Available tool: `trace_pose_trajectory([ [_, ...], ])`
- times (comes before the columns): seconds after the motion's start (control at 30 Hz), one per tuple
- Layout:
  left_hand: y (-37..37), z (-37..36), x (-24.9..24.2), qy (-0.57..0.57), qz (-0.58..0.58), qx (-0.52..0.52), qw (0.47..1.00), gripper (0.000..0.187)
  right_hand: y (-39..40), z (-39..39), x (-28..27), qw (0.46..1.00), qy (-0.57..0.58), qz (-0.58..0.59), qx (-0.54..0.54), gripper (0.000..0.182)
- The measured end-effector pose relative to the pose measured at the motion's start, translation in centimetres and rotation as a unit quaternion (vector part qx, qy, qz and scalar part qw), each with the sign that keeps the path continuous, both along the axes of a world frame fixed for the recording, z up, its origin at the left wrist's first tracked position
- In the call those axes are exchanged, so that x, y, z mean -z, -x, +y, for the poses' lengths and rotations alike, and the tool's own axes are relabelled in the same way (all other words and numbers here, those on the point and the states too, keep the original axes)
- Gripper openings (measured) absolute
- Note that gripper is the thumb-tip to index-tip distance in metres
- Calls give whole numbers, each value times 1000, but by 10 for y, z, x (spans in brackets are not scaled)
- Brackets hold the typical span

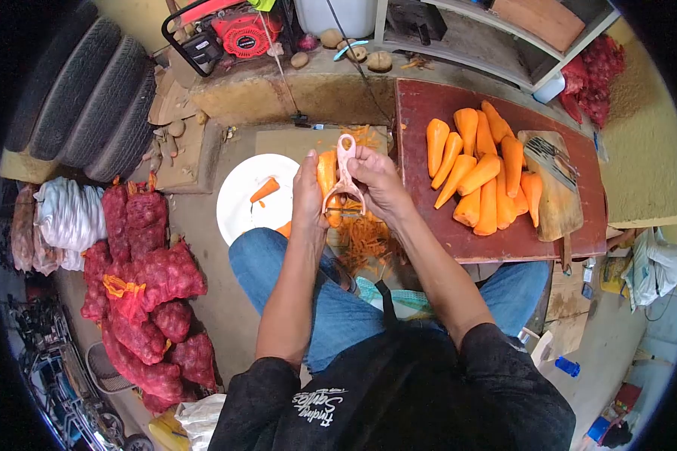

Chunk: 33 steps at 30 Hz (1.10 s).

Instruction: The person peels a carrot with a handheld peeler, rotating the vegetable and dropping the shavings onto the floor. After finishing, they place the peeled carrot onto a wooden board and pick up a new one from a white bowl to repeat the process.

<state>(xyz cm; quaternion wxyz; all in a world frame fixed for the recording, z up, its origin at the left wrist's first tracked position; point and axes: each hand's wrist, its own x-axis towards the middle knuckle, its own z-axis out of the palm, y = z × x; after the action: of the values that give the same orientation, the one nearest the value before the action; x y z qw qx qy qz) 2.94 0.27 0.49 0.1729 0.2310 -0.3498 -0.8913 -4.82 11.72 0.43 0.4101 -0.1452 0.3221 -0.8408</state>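
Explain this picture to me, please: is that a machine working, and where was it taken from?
No machine is working here: these are a person's bare hands. A camera worn on the head looks forward and down, so the person's jeans and dark shirt show too. The left hand holds a carrot; the right hand holds a pink peeler across it. On the red table lie a pile of carrots and a wooden board. Orange shavings lie below the hands.
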Motion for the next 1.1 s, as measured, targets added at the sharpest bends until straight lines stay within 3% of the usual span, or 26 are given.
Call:
trace_pose_trajectory([
  [0.17,3,6,4,-33,-21,-17,999,39,3,10,-21,997,-21,76,8,27],
  [0.37,6,11,-2,21,-4,-8,1000,38,5,10,-4,1000,-8,-9,17,29],
  [0.67,5,3,3,-6,11,-2,1000,40,16,-2,11,999,22,-43,-24,24],
  [0.87,5,10,8,-15,-33,-5,999,40,12,8,-10,999,5,45,10,21],
  [0.97,6,12,13,52,-82,5,995,42,25,4,17,998,-40,-23,45,15],
  [1.1,-5,29,-8,11,-79,76,994,44,58,14,20,984,-79,-42,153,10],
])
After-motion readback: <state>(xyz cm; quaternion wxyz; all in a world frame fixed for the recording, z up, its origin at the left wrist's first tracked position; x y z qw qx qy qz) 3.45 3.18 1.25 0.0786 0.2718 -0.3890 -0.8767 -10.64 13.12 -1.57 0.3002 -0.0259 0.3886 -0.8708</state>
